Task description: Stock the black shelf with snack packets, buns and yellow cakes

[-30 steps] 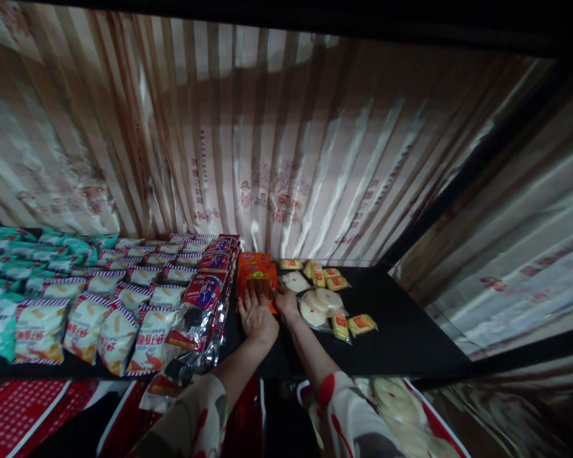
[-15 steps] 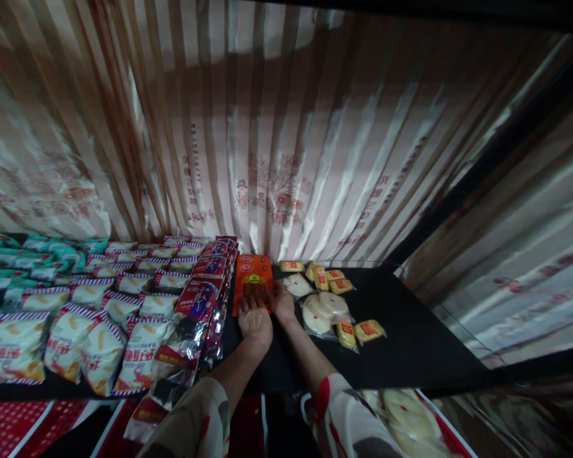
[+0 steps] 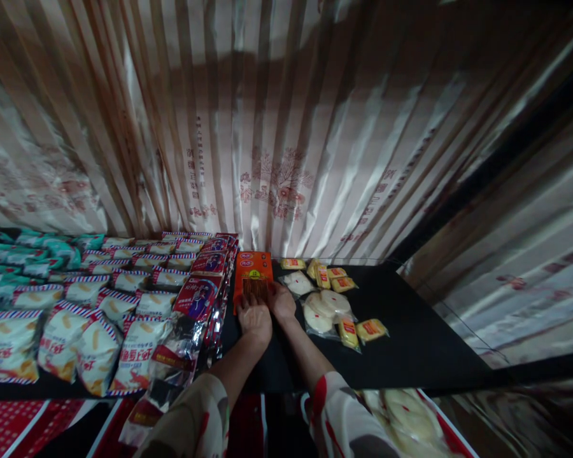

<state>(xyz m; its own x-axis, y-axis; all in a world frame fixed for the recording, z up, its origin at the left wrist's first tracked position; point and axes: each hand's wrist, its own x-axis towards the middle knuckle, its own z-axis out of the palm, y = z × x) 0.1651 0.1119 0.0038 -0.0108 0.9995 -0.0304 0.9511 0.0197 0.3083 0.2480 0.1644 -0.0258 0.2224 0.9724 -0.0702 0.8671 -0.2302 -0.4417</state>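
Observation:
An orange snack packet (image 3: 254, 266) with a clear window showing brown strips lies on the black shelf. My left hand (image 3: 256, 318) rests over its lower part, fingers spread flat on the window. At the packet's right edge, my right hand (image 3: 282, 303) has curled fingers closed against the side; its fingertips are partly hidden. Dark red and purple packets (image 3: 200, 298) are stacked in a row just left of the orange one. To the right lie clear bags of round white flatbreads (image 3: 318, 312) and small yellow packets (image 3: 347, 332).
White snack bags with striped edges (image 3: 10, 346) fill the left of the shelf (image 3: 420, 337), with green bags (image 3: 42, 254) beyond them. A pleated curtain (image 3: 286, 127) hangs behind. Below the front edge, more bagged flatbreads (image 3: 405, 413) sit in a red-edged box.
My right hand has shifted slightly left and up, its fingers now closer over the packet's right edge. The left hand stays on the packet, and the view has moved a little.

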